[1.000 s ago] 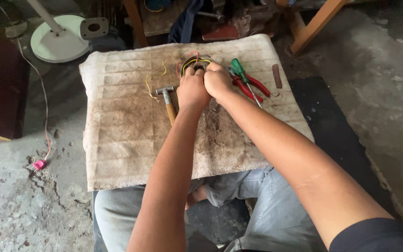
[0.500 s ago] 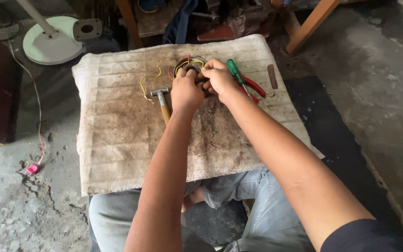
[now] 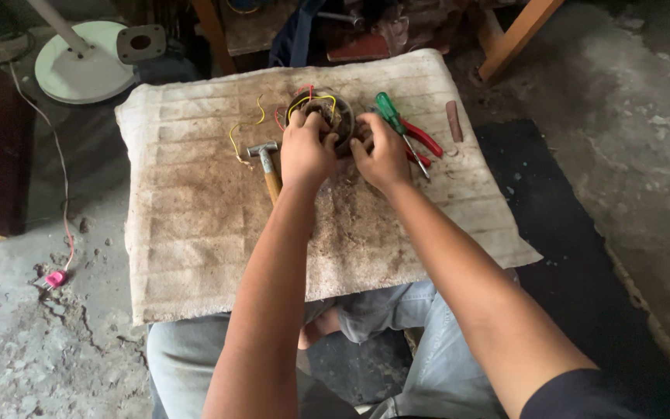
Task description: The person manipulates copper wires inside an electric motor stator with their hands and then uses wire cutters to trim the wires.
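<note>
Copper-wound motor coil (image 3: 333, 111) at twelve o'clock on the dusty table (image 3: 195, 256), left hand (image 3: 305, 152) and right hand (image 3: 382, 152) both clamped on it; hammer (image 3: 267, 164) just left.

Our dirty beige mat (image 3: 195, 233), on it our small hammer (image 3: 267, 161), round wired motor part (image 3: 327, 112), green screwdriver (image 3: 391, 116), red-handled pliers (image 3: 424, 140), brown stick (image 3: 454, 120)

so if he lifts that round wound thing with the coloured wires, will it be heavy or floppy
The round motor coil looks like a metal core with dense windings, so it is probably heavy for its size and stiff. Both the left hand and the right hand grip it, which suits real weight. Its thin yellow and red wires lie loose on the mat and would likely dangle.
</note>
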